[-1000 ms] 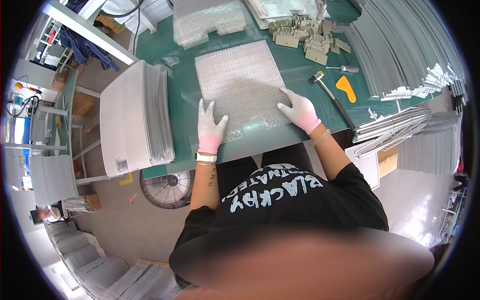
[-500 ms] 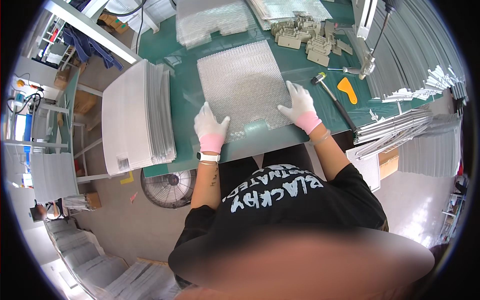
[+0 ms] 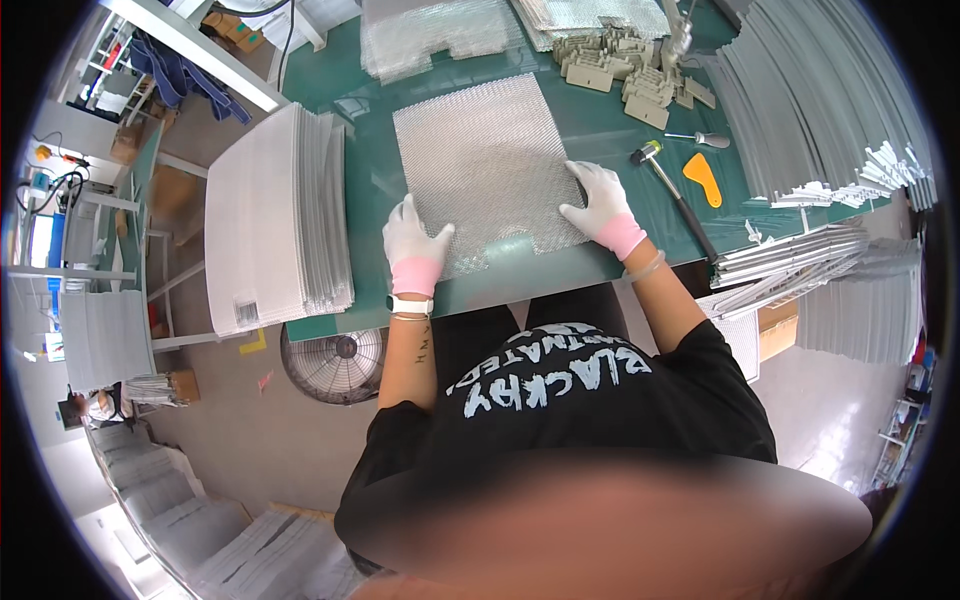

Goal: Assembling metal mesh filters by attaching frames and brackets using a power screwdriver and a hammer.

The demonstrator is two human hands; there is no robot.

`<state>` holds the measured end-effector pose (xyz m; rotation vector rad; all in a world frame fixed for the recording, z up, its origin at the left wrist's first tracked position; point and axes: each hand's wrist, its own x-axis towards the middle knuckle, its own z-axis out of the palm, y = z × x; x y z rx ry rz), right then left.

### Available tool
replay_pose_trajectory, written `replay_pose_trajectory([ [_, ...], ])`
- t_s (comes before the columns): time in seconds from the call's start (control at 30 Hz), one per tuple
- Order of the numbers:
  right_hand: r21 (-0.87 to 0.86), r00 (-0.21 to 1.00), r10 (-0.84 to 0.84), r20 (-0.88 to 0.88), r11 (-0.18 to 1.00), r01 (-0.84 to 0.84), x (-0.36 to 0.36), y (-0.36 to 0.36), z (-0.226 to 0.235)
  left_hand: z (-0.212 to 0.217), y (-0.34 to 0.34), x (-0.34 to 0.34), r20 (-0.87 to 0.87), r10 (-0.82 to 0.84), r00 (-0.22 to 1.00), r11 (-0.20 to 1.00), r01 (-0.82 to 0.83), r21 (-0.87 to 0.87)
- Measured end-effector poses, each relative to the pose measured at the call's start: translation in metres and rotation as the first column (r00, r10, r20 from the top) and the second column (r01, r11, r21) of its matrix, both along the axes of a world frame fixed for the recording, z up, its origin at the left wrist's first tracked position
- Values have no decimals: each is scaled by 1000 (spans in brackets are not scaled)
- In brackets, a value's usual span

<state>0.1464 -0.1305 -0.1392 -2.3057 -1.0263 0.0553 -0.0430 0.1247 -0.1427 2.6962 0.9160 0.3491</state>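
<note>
Silvery metal mesh sheet [image 3: 482, 165], roughly square, lies flat on a green desk [image 3: 365, 190] in the upper middle of the frame. Both hands wear white gloves with pink cuffs. The left hand [image 3: 414, 240] rests flat with fingers spread on the sheet's lower left corner; the right hand [image 3: 600, 205] presses flat on its right edge. The hands are well apart, neither closed around anything.

Judging from this, the sheet seems laid down and being squared or smoothed; a notch shows in its lower edge between the hands. More mesh sheets [image 3: 435, 35] wait at the top of the frame, so much of the work looks left.

At left, a tall stack of white corrugated panels [image 3: 270, 215] sits at the desk's edge, with a small white label bearing a dark code patch at its lower corner [image 3: 246, 312]. Beige plastic pieces [image 3: 625, 65] are heaped at upper right. Near them lie a hammer [image 3: 672, 190] and an orange scraper [image 3: 706, 180]. Grey metal strips [image 3: 810, 80] fan along the right side. A round fan [image 3: 335, 362] stands on the floor below the desk.
</note>
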Motion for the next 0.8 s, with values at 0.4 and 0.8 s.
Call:
replay_pose_trajectory([
  [0.4,-41,999,-38,30,998,39,-15,-16,7,31,-27,-23,-163,97,982,994,-88,60],
  [0.8,-224,805,545,237,836,-500,-30,26,14,22,-28,-1,-245,-552,797,802,588,107],
])
